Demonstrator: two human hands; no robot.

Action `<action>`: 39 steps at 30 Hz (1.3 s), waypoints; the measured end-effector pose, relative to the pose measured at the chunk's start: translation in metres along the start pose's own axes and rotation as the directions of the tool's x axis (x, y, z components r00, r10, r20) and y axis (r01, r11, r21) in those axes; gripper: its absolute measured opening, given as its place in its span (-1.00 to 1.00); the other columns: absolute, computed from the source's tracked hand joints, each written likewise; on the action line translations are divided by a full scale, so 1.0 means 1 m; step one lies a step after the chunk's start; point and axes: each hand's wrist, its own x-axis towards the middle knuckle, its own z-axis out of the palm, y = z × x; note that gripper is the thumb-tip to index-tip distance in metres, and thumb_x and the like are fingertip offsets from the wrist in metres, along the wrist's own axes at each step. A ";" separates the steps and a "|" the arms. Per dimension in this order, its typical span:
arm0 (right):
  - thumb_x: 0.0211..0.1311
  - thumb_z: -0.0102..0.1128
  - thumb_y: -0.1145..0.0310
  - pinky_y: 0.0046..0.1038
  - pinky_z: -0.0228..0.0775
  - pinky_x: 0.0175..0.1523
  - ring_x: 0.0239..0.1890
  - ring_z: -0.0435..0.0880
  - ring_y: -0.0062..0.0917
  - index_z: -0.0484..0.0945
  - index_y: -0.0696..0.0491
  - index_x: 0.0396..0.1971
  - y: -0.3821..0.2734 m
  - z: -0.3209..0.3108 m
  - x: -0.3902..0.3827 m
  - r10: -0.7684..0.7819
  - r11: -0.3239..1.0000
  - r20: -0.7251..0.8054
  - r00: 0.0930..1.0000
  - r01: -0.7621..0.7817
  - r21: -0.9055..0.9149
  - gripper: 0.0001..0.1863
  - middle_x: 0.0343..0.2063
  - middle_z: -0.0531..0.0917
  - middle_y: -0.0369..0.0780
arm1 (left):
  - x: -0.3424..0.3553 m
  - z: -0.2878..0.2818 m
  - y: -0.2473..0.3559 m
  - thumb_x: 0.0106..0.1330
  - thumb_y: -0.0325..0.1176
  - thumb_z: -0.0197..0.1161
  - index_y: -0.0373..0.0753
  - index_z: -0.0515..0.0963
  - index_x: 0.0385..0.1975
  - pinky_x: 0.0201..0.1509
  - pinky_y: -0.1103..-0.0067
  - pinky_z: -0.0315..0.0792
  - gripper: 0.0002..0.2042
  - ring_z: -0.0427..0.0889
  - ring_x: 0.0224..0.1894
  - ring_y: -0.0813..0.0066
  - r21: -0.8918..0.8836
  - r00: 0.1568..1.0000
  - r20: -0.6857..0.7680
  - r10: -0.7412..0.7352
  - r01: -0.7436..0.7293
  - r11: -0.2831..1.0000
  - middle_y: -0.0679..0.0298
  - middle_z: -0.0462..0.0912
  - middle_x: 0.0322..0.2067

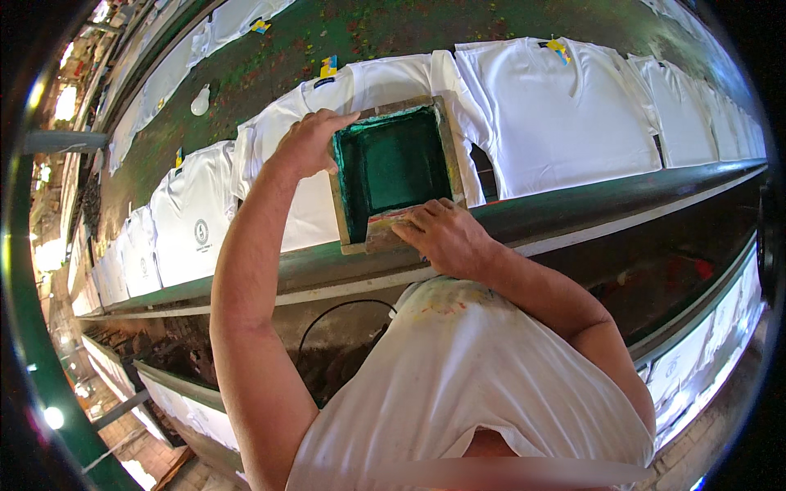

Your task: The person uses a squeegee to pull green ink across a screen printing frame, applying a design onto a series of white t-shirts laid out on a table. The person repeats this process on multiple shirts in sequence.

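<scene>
A wooden screen printing frame [453,155] with green mesh lies over a white T-shirt [307,204] on the long table. My left hand [309,143] is closed around the frame's far left corner. At the near side, my right hand [446,236] curls its fingers over the frame's near rail. A paint-stained wooden piece with a reddish streak shows beside those fingers; whether it is a separate tool, I cannot tell. Teal ink smears line the frame's inner walls. To the left, a white T-shirt [187,214] bears a small dark round print; the T-shirt [565,123] on the right looks plain.
The green table [393,24] is speckled with paint and carries a row of shirts, several with yellow-and-blue tags. A white light bulb [200,101] lies at the far left. A pale rail [573,237] runs along the near edge. Behind me, another rack of shirts [704,344] stands at right.
</scene>
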 end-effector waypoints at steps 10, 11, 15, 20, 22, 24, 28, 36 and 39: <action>0.37 0.51 0.21 -0.12 0.59 0.37 0.24 0.69 -0.19 0.72 0.08 0.25 -0.001 -0.010 -0.009 0.094 0.971 -0.043 0.995 -0.082 0.226 -0.50 0.17 0.75 -0.12 | -0.066 0.069 0.010 0.21 -0.52 0.65 -0.29 0.62 0.42 0.07 0.33 0.73 -0.30 0.83 -0.01 0.19 -0.541 0.835 -0.277 -0.475 0.273 0.796 -0.01 0.74 0.20; 0.37 0.53 0.21 -0.11 0.60 0.37 0.23 0.70 -0.17 0.72 0.08 0.24 0.003 -0.011 -0.012 0.139 0.961 -0.103 0.985 -0.109 0.255 -0.49 0.17 0.75 -0.11 | -0.075 0.082 0.022 0.23 -0.54 0.62 -0.28 0.63 0.41 0.10 0.32 0.73 -0.33 0.82 0.04 0.16 -0.563 0.822 -0.356 -0.443 0.189 0.804 -0.03 0.72 0.22; 0.31 0.57 0.42 -0.09 0.60 0.35 0.23 0.71 -0.05 0.69 0.12 0.26 0.021 -0.011 -0.026 0.367 0.907 -0.321 0.873 -0.258 0.333 -0.48 0.20 0.74 -0.05 | -0.095 0.127 0.065 0.32 -0.63 0.48 -0.26 0.65 0.36 0.19 0.34 0.72 -0.44 0.70 0.27 0.08 -0.587 0.700 -0.547 -0.459 0.070 0.807 -0.10 0.63 0.31; 0.42 0.43 0.53 -0.22 0.56 0.39 0.34 0.67 -0.19 0.57 0.13 0.46 0.038 0.002 -0.042 0.606 0.778 -0.335 0.721 -0.452 0.436 -0.39 0.32 0.66 -0.02 | -0.100 0.142 0.071 0.33 -0.71 0.33 -0.23 0.70 0.28 0.39 0.24 0.55 -0.50 0.53 0.42 -0.12 -0.498 0.678 -0.627 -0.384 0.031 0.866 -0.15 0.52 0.44; 0.52 0.37 0.54 -0.32 0.56 0.40 0.33 0.68 -0.36 0.50 0.13 0.53 0.044 0.010 -0.050 0.695 0.645 -0.206 0.689 -0.472 0.601 -0.38 0.36 0.64 -0.08 | -0.103 0.144 0.071 0.33 -0.73 0.31 -0.22 0.71 0.25 0.44 0.19 0.48 -0.51 0.51 0.42 -0.17 -0.421 0.662 -0.679 -0.317 0.003 0.907 -0.16 0.51 0.46; 0.55 0.37 0.54 -0.35 0.57 0.39 0.30 0.68 -0.44 0.47 0.15 0.55 0.048 0.020 -0.055 0.753 0.484 -0.100 0.650 -0.444 0.754 -0.37 0.33 0.64 -0.12 | -0.108 0.147 0.075 0.33 -0.73 0.30 -0.22 0.72 0.23 0.47 0.16 0.42 -0.53 0.50 0.40 -0.22 -0.397 0.628 -0.718 -0.302 -0.013 0.918 -0.18 0.50 0.48; 0.53 0.46 0.42 -0.41 0.68 0.23 0.23 0.73 -0.44 0.45 0.28 0.54 0.058 0.034 -0.055 0.715 0.262 0.043 0.697 -0.325 0.909 -0.32 0.35 0.65 -0.05 | -0.115 0.151 0.084 0.37 -0.73 0.30 -0.23 0.76 0.18 0.43 0.16 0.47 -0.58 0.54 0.40 -0.17 -0.385 0.521 -0.803 -0.289 -0.084 0.919 -0.17 0.51 0.47; 0.58 0.44 0.40 -0.55 0.63 0.09 0.11 0.69 -0.59 0.42 0.25 0.59 0.082 -0.006 -0.086 0.726 0.337 -0.050 0.686 -0.291 0.895 -0.31 0.24 0.65 -0.18 | -0.086 0.137 0.137 0.42 -0.74 0.34 -0.28 0.74 0.21 0.18 0.48 0.70 -0.60 0.69 0.38 0.19 -0.664 0.556 -0.650 -0.519 -0.083 0.743 -0.02 0.54 0.49; 0.61 0.42 0.37 -0.55 0.58 0.07 0.03 0.67 -0.64 0.42 0.21 0.60 0.119 -0.037 -0.123 0.779 0.266 -0.076 0.622 -0.219 0.939 -0.32 0.13 0.67 -0.23 | -0.040 0.141 0.194 0.46 -0.73 0.33 -0.28 0.72 0.23 0.21 0.50 0.70 -0.61 0.71 0.35 0.27 -0.718 0.543 -0.639 -0.545 -0.167 0.675 0.00 0.53 0.50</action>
